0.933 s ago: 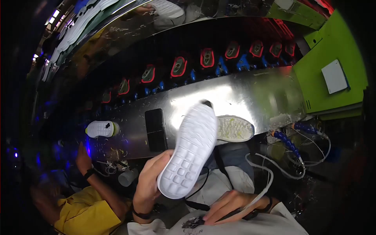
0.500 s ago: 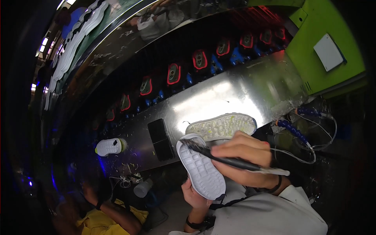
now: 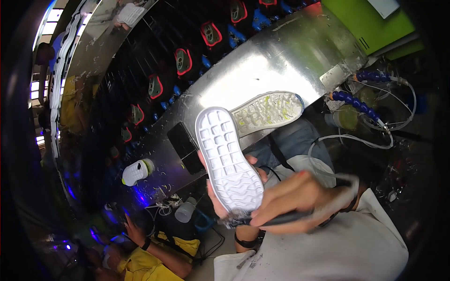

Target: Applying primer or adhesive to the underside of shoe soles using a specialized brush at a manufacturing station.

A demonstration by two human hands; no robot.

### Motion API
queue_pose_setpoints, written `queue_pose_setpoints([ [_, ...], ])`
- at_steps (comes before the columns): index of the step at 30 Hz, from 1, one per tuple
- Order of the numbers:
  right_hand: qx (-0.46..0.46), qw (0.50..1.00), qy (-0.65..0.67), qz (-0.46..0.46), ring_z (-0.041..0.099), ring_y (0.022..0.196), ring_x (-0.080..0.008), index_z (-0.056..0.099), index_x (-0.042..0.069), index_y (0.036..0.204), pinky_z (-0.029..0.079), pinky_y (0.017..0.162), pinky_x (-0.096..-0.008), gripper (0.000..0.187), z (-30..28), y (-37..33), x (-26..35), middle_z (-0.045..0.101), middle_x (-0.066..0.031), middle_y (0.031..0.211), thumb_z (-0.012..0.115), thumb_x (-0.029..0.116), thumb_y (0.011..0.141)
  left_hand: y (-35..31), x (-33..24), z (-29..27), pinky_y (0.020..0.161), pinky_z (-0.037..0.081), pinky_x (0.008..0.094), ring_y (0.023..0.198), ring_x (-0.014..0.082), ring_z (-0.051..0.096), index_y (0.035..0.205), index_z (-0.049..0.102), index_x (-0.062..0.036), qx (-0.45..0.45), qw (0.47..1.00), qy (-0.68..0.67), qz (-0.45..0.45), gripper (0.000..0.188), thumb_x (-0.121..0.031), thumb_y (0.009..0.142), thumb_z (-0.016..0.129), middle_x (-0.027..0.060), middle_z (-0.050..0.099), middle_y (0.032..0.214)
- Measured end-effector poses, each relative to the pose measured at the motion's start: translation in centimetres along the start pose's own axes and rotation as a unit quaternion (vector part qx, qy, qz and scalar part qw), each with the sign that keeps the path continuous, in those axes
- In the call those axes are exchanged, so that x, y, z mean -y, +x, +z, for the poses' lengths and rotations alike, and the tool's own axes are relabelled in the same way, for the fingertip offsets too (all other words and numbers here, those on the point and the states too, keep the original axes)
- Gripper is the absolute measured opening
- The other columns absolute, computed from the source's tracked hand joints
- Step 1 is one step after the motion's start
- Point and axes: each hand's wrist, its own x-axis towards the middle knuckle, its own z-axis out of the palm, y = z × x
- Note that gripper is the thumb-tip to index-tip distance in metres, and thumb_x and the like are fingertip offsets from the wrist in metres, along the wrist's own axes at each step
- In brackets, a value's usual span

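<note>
A white shoe sole [image 3: 225, 154] with a grid and wavy tread faces up in my left hand [image 3: 216, 201]. The fingers of that hand wrap around the sole's edges from beneath. My right hand [image 3: 295, 201], slightly blurred, grips a black-handled brush [image 3: 281, 218]. A pale tube seems to run from the handle's rear end. The brush's dark bristly tip is at the sole's near end; whether it touches is hard to tell. Beyond, a second sole [image 3: 269, 112], greyish with yellow-green marks, lies on the metal table [image 3: 225, 89].
A black rectangular block [image 3: 185, 147] lies left of my sole. Another white sole [image 3: 136, 173] sits farther left. Red-rimmed holders [image 3: 183, 62] line the table's far side. Blue segmented hoses [image 3: 354, 105] stand at right. A co-worker's hand [image 3: 135, 232] shows at lower left, near a plastic cup [image 3: 186, 210].
The brush has moved from the sole's far end to its near end, with my right hand coming closer to me. The view has shifted, and the co-worker's hand is now raised.
</note>
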Motion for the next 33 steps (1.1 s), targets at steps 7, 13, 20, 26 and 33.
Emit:
queue_pose_setpoints([
  [7, -0.017, 0.999, 0.007, 0.031, 0.07, 0.077, -0.0171, 0.076, 0.003, 0.096, 0.053, 0.068, -0.0252, 0.024, -0.9, 0.0, 1.3, 0.072, -0.0111, 0.091, 0.08, -0.004, 0.073, 1.6, -0.6, 4.3, 0.078, 0.051, 0.0448, 0.108, 0.0409, 0.056, 0.158, 0.011, -0.0147, 0.037, 0.994, -0.102, -0.005, 0.086, -0.061, 0.093, 0.042, 0.0223, 0.041, 0.148],
  [13, 0.121, 0.99, -0.068, -0.003, 0.072, 0.087, -0.0209, 0.072, 0.0, 0.106, 0.057, 0.077, -0.0276, 0.031, -2.5, 0.2, 3.3, 0.072, -0.0153, 0.1, 0.079, 0.0, 0.076, 1.6, -2.7, 5.5, 0.107, 0.041, 0.0466, 0.135, 0.0432, 0.041, 0.156, 0.006, -0.0031, 0.119, 0.987, -0.065, -0.089, 0.091, -0.051, 0.09, 0.045, 0.0282, 0.024, 0.156],
  [20, -0.001, 0.987, -0.154, 0.038, 0.069, 0.073, -0.0192, 0.072, 0.0, 0.099, 0.053, 0.061, -0.0254, 0.025, -2.0, 0.0, 4.0, 0.07, -0.011, 0.088, 0.074, -0.007, 0.075, 1.4, -3.6, 7.4, 0.12, 0.015, 0.0355, 0.146, 0.032, 0.027, 0.153, 0.013, 0.0071, 0.045, 0.986, 0.048, -0.155, 0.104, -0.048, 0.075, 0.054, 0.0253, 0.02, 0.158],
  [26, 0.019, 0.996, -0.022, -0.085, 0.07, 0.073, -0.0185, 0.072, -0.001, 0.099, 0.052, 0.064, -0.026, 0.024, -1.0, 4.2, 5.1, 0.07, -0.0098, 0.085, 0.078, -0.003, 0.076, 2.2, -3.8, 6.3, 0.116, 0.026, 0.0508, 0.143, 0.0416, 0.03, 0.155, 0.012, 0.0017, 0.172, 0.967, -0.169, -0.083, 0.113, -0.05, 0.068, 0.064, 0.0297, 0.024, 0.155],
  [33, 0.028, 0.995, -0.096, -0.03, 0.071, 0.08, -0.0215, 0.072, -0.001, 0.103, 0.054, 0.069, -0.028, 0.03, -0.5, 4.9, 10.1, 0.071, -0.0133, 0.091, 0.08, -0.002, 0.074, 6.8, -7.7, 13.6, 0.098, 0.048, 0.0494, 0.13, 0.0456, 0.046, 0.156, 0.016, -0.0068, 0.261, 0.956, -0.116, 0.067, 0.088, -0.045, 0.086, 0.052, 0.0249, 0.027, 0.156],
])
